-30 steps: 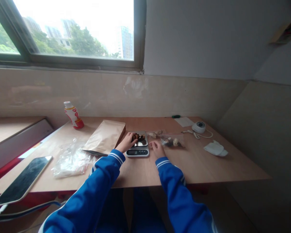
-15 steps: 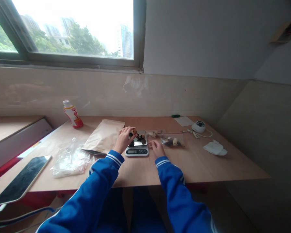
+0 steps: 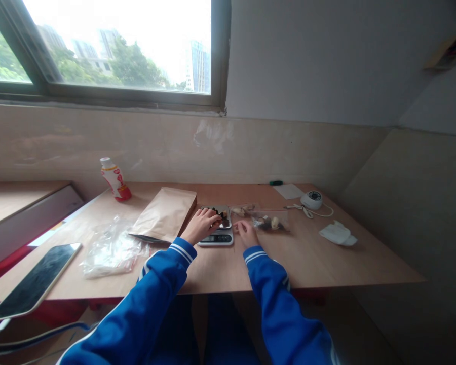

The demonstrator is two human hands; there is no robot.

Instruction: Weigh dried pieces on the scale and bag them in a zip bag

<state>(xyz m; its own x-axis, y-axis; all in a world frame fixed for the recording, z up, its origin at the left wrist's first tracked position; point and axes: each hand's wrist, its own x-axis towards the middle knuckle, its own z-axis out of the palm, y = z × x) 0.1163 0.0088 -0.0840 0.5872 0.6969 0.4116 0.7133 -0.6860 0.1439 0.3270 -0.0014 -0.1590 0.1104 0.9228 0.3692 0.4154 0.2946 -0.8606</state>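
Head view, person seated at the counter [image 3: 220,268], blue sleeves.

- Left hand [image 3: 201,225]: curled over the pan of the small digital scale [image 3: 215,238], fingertips down among the dark pieces [image 3: 223,217] lying on it. Too small to tell whether it pinches a piece or only touches them.
- Right hand [image 3: 247,233]: lies loose and open on the counter just right of the scale, holding nothing, fingertips at the near edge of a clear bag [image 3: 269,222] with mixed pieces in it.
- Brown paper pouch [image 3: 165,215] lies flat just left of the scale.

Judgement: weighing is the step in hand, with pieces being adjusted on the pan. The next move calls for a light fingertip touch and a hand lifted clear of the pan, so the display reads the pieces alone.
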